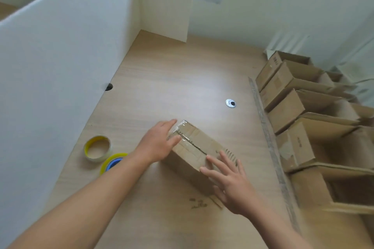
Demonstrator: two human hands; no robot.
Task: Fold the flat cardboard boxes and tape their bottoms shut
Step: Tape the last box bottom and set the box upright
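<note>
Cardboard box [202,140] is lying seam-up on the table [172,79] just right of the tape roll [97,148]; I am judging it light, stiff at its edges, soft along the taped seam [191,144], and best taken by its end walls. My left hand [155,143] is pressing flat on the far end and my right hand [228,180] is resting, fingers spread, on the near end, neither pinching. The partition [60,56] is crowding the roll's left, the finished boxes [293,107] are standing well to its right, and open table is lying beyond the roll.

A taped brown cardboard box [192,149] is set midway on the light wooden counter [172,79]. Left of it a yellow-cored clear tape roll [97,148] is laid, a yellow-and-blue tape roll [113,162] just nearer; open brown cardboard boxes [287,107] are lined along the right.
</note>
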